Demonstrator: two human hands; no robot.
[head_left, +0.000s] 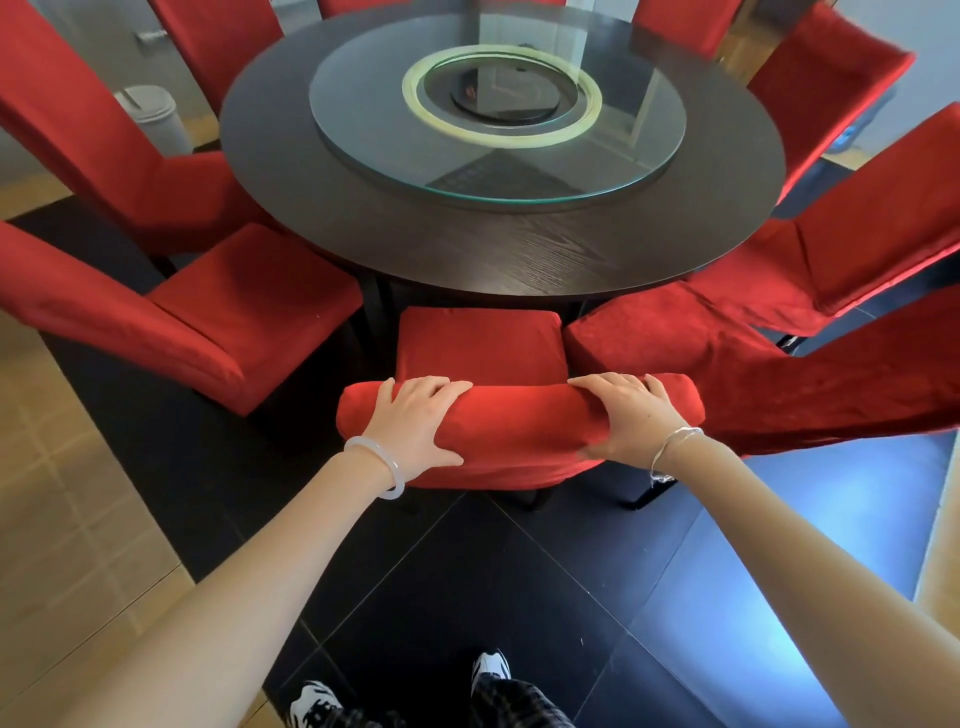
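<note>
A red-covered chair stands right in front of me, its seat tucked toward the round dark wooden table. My left hand grips the top of the chair's backrest near its left end, fingers curled over the top, thumb on the near face. My right hand grips the same top edge near its right end. The chair's legs are mostly hidden by its cover.
Several more red-covered chairs ring the table, one close on each side of mine. A glass turntable sits on the tabletop. A white bin stands at the far left. Dark floor tiles lie underfoot, with my shoes below.
</note>
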